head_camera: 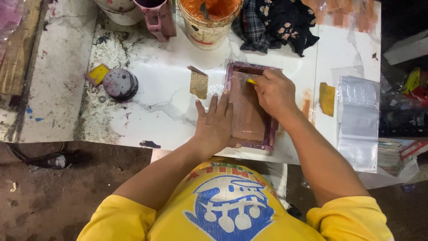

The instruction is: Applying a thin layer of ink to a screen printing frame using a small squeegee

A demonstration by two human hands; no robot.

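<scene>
White table [169, 116] bears frame [249, 107], bucket [207, 22], cloth [276, 22].

Printing workshop, ink-stained marble table [156, 102], paint bucket [208, 20] (orange inside), small printing screen [249, 111]

The left hand [215, 125] lies flat on the small printing frame [249, 107] while the right hand [274, 93] presses a yellow squeegee [252, 81] onto its mesh.

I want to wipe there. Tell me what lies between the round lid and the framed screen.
In the head view, a tan card lies on the table between lid and screen.
</scene>
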